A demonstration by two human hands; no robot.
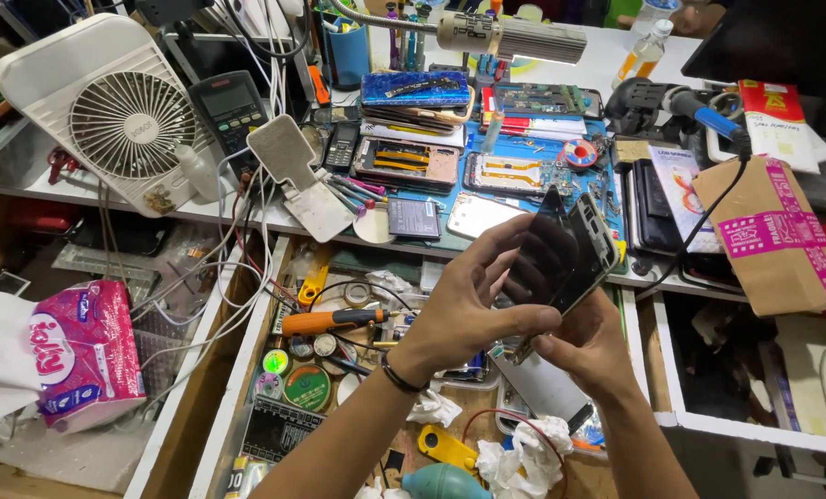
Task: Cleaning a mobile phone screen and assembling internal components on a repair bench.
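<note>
My left hand (pixel 473 296) and my right hand (pixel 584 346) hold a black smartphone (pixel 561 249) between them above an open drawer. The phone's dark screen panel is lifted partly away from its body, opening like a book. My left fingers wrap the screen side from the left; my right fingers pinch the lower edge of the phone. A black band sits on my left wrist.
A white desk fan (pixel 117 115) stands at the left beside a grey calculator (pixel 231 109). Several opened phones lie on a blue mat (pixel 487 157). The drawer (pixel 339 370) holds an orange screwdriver (pixel 330 321), solder tins and tissues. A taped cardboard parcel (pixel 778 231) sits at the right, a pink tissue pack (pixel 85 356) at the left.
</note>
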